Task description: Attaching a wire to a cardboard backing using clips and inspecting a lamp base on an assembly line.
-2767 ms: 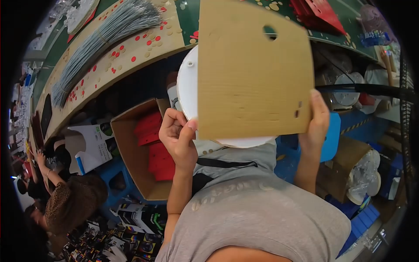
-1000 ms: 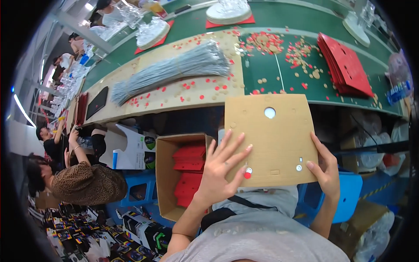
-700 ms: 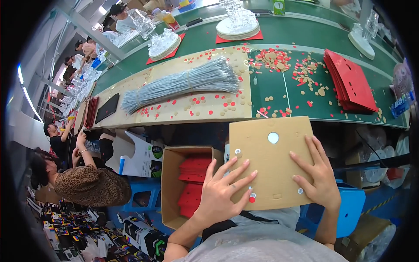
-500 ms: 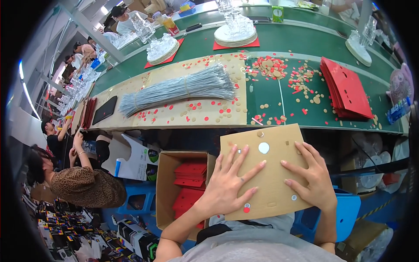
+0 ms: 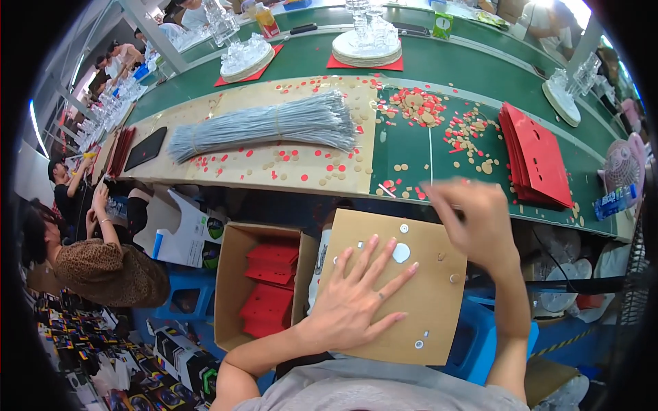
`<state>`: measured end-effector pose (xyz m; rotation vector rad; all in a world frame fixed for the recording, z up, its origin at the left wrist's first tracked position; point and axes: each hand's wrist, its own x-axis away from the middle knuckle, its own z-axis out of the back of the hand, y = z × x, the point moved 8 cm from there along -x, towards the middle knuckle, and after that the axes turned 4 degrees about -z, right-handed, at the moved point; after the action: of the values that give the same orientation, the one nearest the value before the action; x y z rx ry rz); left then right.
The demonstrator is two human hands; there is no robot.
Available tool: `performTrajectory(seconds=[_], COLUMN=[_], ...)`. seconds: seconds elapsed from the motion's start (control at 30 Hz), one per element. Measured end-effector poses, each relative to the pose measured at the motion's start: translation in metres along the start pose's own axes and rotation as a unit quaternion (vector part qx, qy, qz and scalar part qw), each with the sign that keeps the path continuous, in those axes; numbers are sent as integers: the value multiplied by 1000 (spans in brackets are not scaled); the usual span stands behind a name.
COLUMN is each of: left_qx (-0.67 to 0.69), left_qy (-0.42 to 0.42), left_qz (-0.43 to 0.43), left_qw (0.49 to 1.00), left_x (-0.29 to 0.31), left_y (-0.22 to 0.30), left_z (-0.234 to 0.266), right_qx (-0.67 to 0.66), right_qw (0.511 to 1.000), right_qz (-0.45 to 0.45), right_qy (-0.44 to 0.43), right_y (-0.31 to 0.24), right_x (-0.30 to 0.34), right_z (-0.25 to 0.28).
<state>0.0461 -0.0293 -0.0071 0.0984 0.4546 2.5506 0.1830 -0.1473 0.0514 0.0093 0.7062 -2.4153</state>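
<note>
A brown cardboard sheet (image 5: 415,301) with punched holes, the largest a round one, lies over my lap just below the workbench edge. My left hand (image 5: 356,298) rests flat on it, fingers spread. Raised above the sheet's upper right corner, beside the bench edge, is my right hand (image 5: 476,222). Its fingers are curled in and smeared by motion, so whether they hold anything is not visible. Small red and brown cut-out pieces (image 5: 419,106) lie heaped and scattered on the green bench top ahead.
On the bench are a bundle of grey wire-like strands (image 5: 267,127), a red card stack (image 5: 538,154) and clear parts on round bases (image 5: 367,51). An open carton (image 5: 229,274) with red cards stands left of my lap. A co-worker (image 5: 103,267) sits farther left.
My right hand has left the sheet and risen toward the bench edge, its fingers now curled. A brown disc no longer fills the sheet's top hole. The view has shifted slightly.
</note>
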Motion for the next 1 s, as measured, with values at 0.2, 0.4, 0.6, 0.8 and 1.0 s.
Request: performTrajectory(seconds=[0.2, 0.4, 0.6, 0.8, 1.0], left_qx=[-38, -12, 9, 17, 18], left_qy=[-14, 22, 43, 38, 53], left_qz=[-3, 6, 9, 16, 15], left_qw=[999, 1000, 999, 999, 998], left_x=[-8, -1, 5, 1, 3], left_y=[1, 1, -12, -18, -15], left_z=[-1, -7, 0, -3, -3], right_qx=[-34, -126, -292, -278, -243], right_qw=[989, 991, 952, 957, 969], right_qz=[92, -18, -75, -85, -50], right_qy=[107, 28, 45, 5, 0], right_y=[13, 33, 44, 42, 32], right_x=[-164, -217, -210, -216, -218], right_z=[-81, -116, -119, -118, -119])
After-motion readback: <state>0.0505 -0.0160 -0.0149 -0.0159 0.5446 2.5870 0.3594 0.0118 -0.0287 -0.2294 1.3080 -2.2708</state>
